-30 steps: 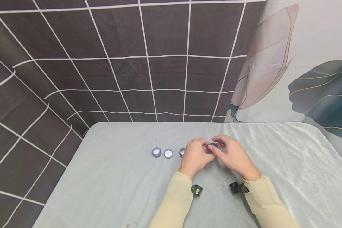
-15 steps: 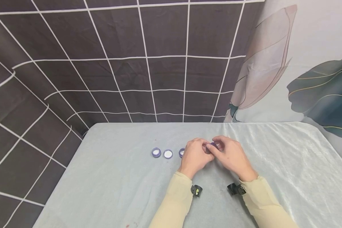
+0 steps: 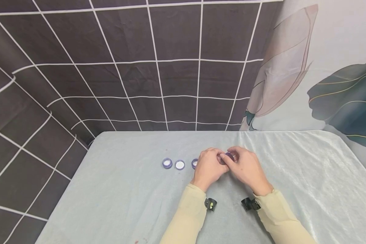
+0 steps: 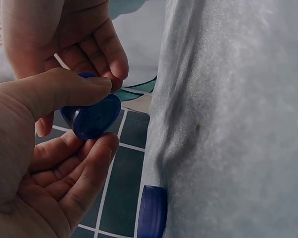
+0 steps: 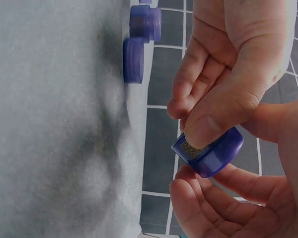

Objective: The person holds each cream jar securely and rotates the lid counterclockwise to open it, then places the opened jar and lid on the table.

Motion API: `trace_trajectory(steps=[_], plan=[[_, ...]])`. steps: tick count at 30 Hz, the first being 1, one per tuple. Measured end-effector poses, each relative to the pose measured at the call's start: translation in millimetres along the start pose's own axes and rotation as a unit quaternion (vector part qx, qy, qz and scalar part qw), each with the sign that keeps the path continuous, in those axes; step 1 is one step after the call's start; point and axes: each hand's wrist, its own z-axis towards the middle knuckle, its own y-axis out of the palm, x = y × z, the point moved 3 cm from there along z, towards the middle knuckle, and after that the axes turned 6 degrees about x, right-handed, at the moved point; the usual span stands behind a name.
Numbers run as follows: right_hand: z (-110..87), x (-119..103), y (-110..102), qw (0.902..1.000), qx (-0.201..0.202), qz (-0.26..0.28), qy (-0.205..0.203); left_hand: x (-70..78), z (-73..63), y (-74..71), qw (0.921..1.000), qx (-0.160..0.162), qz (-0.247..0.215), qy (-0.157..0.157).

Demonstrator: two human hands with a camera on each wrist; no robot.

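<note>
Both hands meet over the table around one small round purple-blue jar [image 3: 229, 156]. In the right wrist view it is tilted, with brown grains showing at its see-through end [image 5: 190, 150] and a purple band [image 5: 221, 154] round the other. My left hand [image 3: 209, 167] pinches the jar, its thumb lying across the side in the left wrist view. My right hand [image 3: 247, 166] holds it from the other side with thumb and fingers. Left of the hands stand a purple jar [image 3: 167, 163], a white-centred round lid [image 3: 180, 165] and another purple round piece [image 3: 195, 163], partly hidden by the left hand.
A pale grey-blue velvety cloth [image 3: 116, 200] covers the table, with creases at the right. Behind rises a dark curtain with white grid lines [image 3: 134, 81]. A light leaf-patterned curtain [image 3: 292, 84] hangs at the right.
My right hand has turned slightly on the jar, and its wrist and forearm have shifted a little left. The left hand and the pieces on the table stay in place.
</note>
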Motion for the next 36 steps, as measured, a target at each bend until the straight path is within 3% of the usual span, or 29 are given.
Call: trace_trajectory(steps=[36], plan=[[0.7,0.2,1.9,0.9997,0.013,-0.008,-0.021,-0.8,-0.1,-1.3,0.9999,-0.003,-0.013,-0.001]])
